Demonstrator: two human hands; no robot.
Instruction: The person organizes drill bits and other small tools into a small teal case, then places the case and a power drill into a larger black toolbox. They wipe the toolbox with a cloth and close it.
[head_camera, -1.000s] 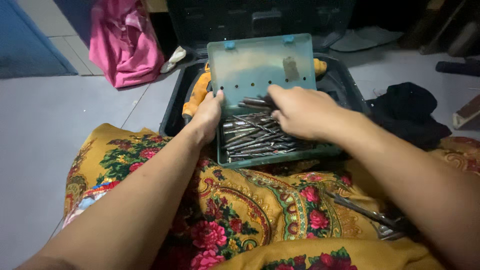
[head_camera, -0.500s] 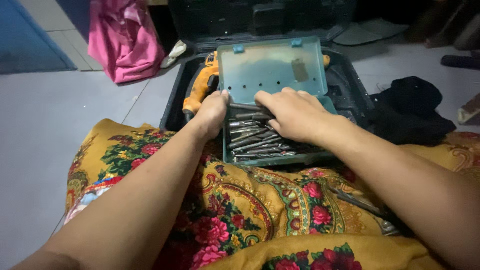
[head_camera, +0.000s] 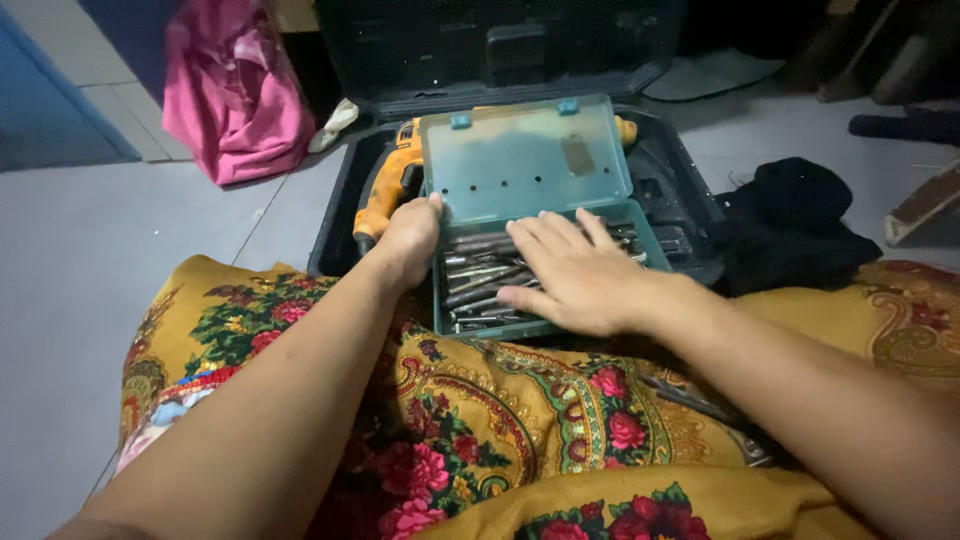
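The small green box (head_camera: 540, 325) stands open at the front edge of a big dark tool case (head_camera: 335, 215) on the grey floor (head_camera: 90, 260), and its translucent lid (head_camera: 525, 160) is raised upright behind it. Inside lie many grey metal drill bits (head_camera: 480, 280), packed side by side and pointing mostly left to right. The left hand (head_camera: 408, 240) takes the left wall of the box, with the thumb on the upper corner near the lid, so this grip is closed on the box edge. The right hand (head_camera: 565, 275) lies flat over the bits with the fingers spread and straight; it is released and holds nothing, and it hides the right half of the contents. Just behind the left hand, an orange and black power drill (head_camera: 390, 185) rests in the case, partly covered by the lid. A yellow cloth with red flowers (head_camera: 480, 420) covers the lap below the box. To the right a black cloth (head_camera: 800, 215) lies on the floor, touching the case, and a pink bundle (head_camera: 235, 90) stands at the far left, well apart. Some metal tools (head_camera: 710, 410) lie on the flowered cloth under the right forearm.
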